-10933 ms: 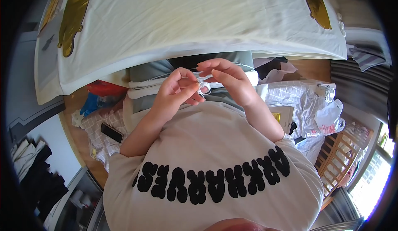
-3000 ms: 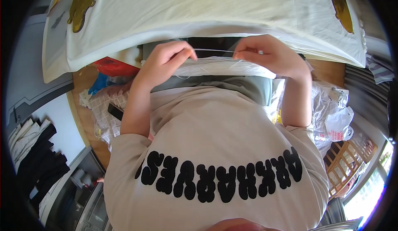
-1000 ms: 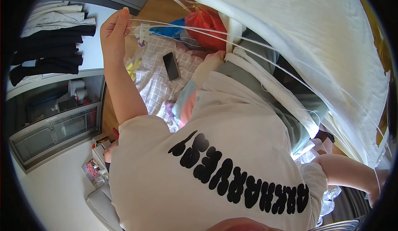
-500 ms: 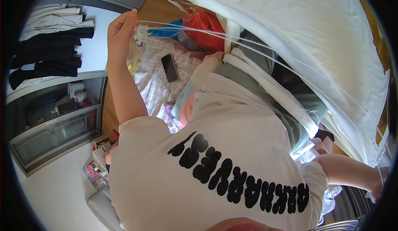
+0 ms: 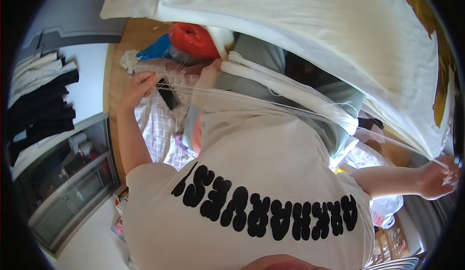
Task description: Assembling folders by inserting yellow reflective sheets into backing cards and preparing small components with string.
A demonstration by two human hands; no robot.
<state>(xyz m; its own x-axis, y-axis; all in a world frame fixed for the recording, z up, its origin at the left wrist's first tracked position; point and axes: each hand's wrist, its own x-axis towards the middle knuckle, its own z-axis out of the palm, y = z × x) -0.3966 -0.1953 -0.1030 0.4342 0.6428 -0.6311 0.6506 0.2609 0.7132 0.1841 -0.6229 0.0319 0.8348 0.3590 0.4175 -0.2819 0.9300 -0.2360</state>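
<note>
Long thin white strings run taut across my body from hand to hand. My left hand is closed in a pinch on one end, above the checked cloth. Out at the far right, my right hand closes around the other end; its fingertips blur near the picture's rim. A thick bundle of white string lies over my lap on grey-green trousers, a loose loop curling off it. Large white fabric bulges in front of me, beyond the bundle.
A dark phone rests on the white checked cloth to my left. Beyond it are a red plastic bag and a blue one. Clothes hang by a glass-fronted cabinet. A basket stands lower right.
My left hand has come down and nearer, lowering the strings across my lap. My right hand has risen further into view. The view has shifted, with the white fabric reaching further left.
</note>
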